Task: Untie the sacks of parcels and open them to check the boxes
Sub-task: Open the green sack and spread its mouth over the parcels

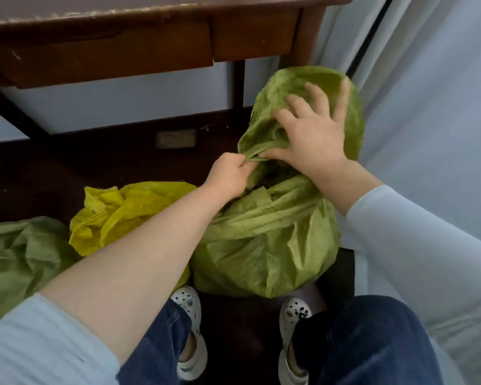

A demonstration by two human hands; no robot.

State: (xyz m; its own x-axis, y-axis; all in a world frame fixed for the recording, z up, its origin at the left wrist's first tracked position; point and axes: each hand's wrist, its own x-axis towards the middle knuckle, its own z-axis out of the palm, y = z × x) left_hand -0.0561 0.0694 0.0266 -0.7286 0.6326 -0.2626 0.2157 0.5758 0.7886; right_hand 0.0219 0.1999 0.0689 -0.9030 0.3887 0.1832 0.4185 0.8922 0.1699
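Legible text: none. Small grey rectangular plate [175, 138] beneath the brown wooden desk [122, 51] carries faint marks, too blurred to read.

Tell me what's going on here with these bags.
A person is working open the neck of a green woven sack standing by their feet. The left hand pinches a fold of its mouth, while the right hand lies spread on the loose top fabric. Nothing inside shows yet. A crumpled yellow sack and a second green sack lie to its left.

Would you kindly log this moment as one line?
left hand pinches green sack mouth | right hand presses its top | yellow sack alongside
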